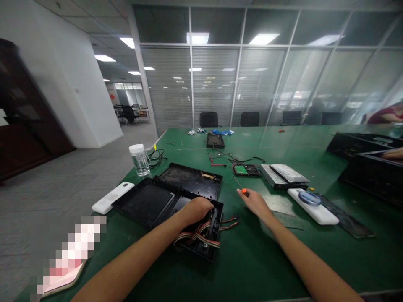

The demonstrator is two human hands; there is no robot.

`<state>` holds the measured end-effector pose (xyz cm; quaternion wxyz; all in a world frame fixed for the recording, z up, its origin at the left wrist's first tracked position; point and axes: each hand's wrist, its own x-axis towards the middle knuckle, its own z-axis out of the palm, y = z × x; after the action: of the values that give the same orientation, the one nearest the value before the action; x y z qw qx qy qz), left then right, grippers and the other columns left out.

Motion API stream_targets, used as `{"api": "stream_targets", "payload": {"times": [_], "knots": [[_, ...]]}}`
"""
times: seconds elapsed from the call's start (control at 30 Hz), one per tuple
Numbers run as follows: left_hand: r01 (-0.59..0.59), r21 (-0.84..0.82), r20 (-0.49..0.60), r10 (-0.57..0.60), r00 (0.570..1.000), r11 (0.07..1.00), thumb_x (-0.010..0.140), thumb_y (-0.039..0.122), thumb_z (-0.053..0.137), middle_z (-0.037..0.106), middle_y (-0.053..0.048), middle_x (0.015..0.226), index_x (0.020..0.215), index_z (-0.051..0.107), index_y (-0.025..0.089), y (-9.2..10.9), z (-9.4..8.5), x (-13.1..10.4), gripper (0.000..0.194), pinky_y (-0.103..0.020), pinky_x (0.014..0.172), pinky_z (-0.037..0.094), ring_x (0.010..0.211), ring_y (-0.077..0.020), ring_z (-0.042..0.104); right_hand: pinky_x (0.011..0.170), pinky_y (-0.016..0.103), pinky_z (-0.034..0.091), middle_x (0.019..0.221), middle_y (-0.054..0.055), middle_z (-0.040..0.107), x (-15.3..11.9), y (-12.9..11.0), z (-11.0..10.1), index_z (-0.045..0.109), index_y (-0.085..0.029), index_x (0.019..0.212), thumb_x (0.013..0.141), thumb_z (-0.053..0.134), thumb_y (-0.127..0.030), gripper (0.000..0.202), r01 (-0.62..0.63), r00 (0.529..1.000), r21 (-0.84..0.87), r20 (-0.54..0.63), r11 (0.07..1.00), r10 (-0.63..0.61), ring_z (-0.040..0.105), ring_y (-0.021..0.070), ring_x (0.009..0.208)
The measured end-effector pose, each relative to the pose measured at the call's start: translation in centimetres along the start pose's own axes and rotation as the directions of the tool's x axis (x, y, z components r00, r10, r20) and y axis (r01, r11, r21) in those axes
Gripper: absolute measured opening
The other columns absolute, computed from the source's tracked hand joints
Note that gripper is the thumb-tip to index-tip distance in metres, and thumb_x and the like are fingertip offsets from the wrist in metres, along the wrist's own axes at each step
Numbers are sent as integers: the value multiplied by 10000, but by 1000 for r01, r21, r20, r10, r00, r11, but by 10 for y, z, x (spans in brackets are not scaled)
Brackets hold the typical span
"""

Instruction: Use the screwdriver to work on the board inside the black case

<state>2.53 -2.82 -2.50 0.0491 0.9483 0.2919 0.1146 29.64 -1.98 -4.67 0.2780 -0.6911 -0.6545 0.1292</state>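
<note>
A black plastic case (138,205) lies opened out on the green table before me, its inside facing up. My left hand (198,209) reaches into the right part of this case, fingers curled together near its right wall; whatever they pinch is hidden. Red, white and black wires (197,239) run beneath that wrist and over the case's front edge. To the right of the case, apart from it, my right hand (254,202) is closed around a screwdriver (244,191) with an orange handle, its thin shaft pointing away and to the left.
Behind the case lies another black panel (189,178). A lidded clear jar (140,161) and a white power bank-like block (113,197) stand left. Rightward are a hard drive (247,170), a silver-black drive unit (283,176) and a white block (315,209). Another person's hand (393,154) is far right.
</note>
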Motion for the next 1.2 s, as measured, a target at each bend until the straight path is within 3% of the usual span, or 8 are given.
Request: {"api": "stream_targets", "payload": {"times": [0.1, 0.23, 0.4, 0.47, 0.53, 0.67, 0.9, 1.2], "knots": [[-46, -75, -16, 45, 999, 996, 837, 113, 443, 643, -80, 941, 945, 638, 139, -1, -2, -3, 225, -250, 856, 399, 920, -169, 572, 554, 246, 381, 709, 12, 562, 2, 6, 1, 479, -202, 890, 763, 466, -435, 265, 7, 1000, 76, -21, 997, -5, 533, 161, 607], [-47, -147, -29, 43, 999, 988, 849, 115, 434, 640, -77, 975, 956, 639, 133, -3, -2, -5, 232, -247, 866, 395, 928, -157, 566, 594, 267, 409, 761, 18, 511, 6, 9, -8, 420, -175, 941, 698, 474, -277, 269, 116, 990, 150, -97, 982, -102, 490, 154, 634], [70, -230, -6, -73, 997, 971, 840, 150, 477, 650, -60, 945, 931, 641, 135, -5, -2, -1, 188, -247, 852, 398, 893, -155, 574, 664, 287, 428, 906, 61, 564, 0, -4, -32, 487, -186, 1039, 756, 495, -365, 334, 315, 947, 338, -175, 887, -269, 527, 170, 748], [107, -255, 3, -109, 994, 961, 835, 166, 493, 649, -51, 920, 909, 638, 136, -6, -1, 0, 165, -242, 820, 409, 863, -150, 576, 577, 262, 419, 809, 34, 582, -6, -10, -37, 471, -187, 1088, 779, 492, -419, 387, 330, 942, 444, -207, 833, -263, 520, 146, 628], [120, -276, 12, -122, 992, 953, 828, 174, 509, 645, -43, 895, 896, 629, 136, -8, -1, 1, 144, -229, 774, 419, 827, -141, 576, 492, 234, 375, 634, -17, 537, -13, -15, -37, 503, -178, 989, 793, 478, -448, 335, 335, 938, 491, -250, 804, -238, 461, 118, 504], [124, -296, 50, -114, 992, 947, 793, 160, 551, 642, -28, 828, 871, 618, 131, -10, -5, 5, 107, -202, 694, 425, 752, -124, 577, 498, 222, 352, 520, -35, 451, -22, -24, -30, 510, -184, 684, 798, 461, -454, 298, 385, 910, 407, -319, 828, -266, 424, 111, 490], [151, -256, 148, -115, 982, 955, 733, 132, 601, 657, -28, 800, 848, 644, 142, -8, -19, 15, 123, -193, 660, 423, 723, -128, 585, 542, 224, 374, 581, -9, 508, -28, -31, -15, 534, -189, 706, 811, 425, -427, 282, 407, 894, 290, -320, 866, -313, 470, 127, 545], [193, -426, 170, -132, 977, 884, 745, 143, 571, 652, -18, 768, 905, 647, 125, -16, -7, 9, 178, -181, 649, 417, 696, -115, 581, 545, 218, 371, 589, -8, 536, -32, -31, -14, 536, -197, 717, 824, 406, -402, 266, 453, 879, 192, -263, 871, -399, 477, 119, 520]]}}
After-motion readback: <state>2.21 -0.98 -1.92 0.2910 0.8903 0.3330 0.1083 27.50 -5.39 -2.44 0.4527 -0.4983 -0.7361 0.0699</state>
